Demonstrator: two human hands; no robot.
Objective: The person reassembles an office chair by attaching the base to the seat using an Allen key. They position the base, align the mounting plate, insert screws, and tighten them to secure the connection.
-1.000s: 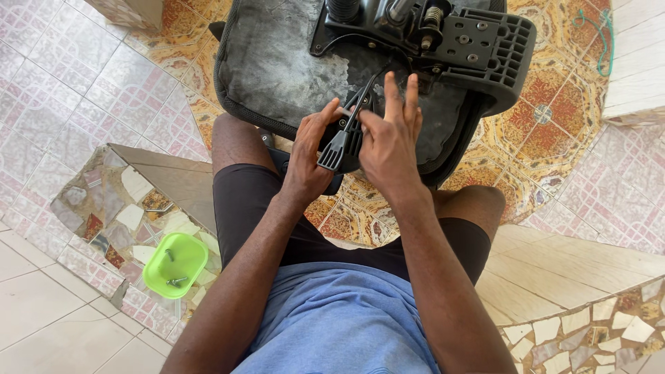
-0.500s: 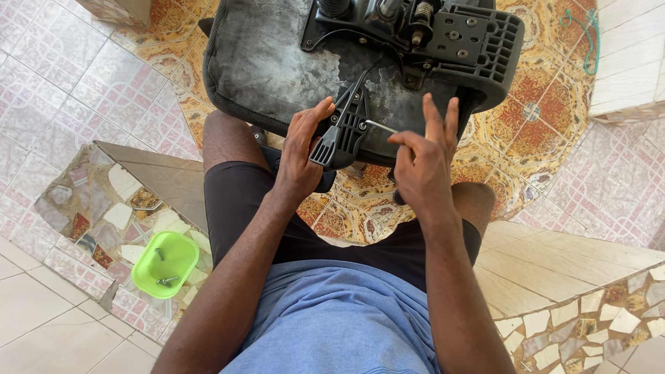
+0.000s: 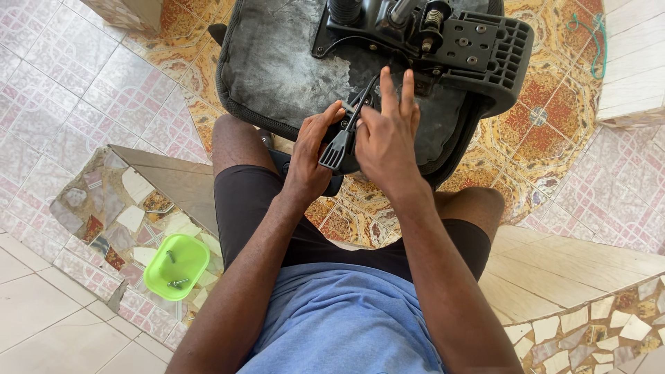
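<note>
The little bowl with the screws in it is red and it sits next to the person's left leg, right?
Not red. The head view shows the little bowl is bright green. The rest holds: it has screws in it and sits beside the person's left leg.

black ribbed-paddle lever [image 3: 344, 135], slanted against upturned grey seat underside [image 3: 284, 66]

Both hands, left hand [image 3: 312, 156] and right hand [image 3: 386, 138], grip a black lever [image 3: 341, 144] against the overturned chair seat [image 3: 277, 62].

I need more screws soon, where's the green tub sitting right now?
In the head view the green tub sits low on the person's left, on the mosaic ledge beside the left thigh, with a few screws inside, away from both hands.
</note>
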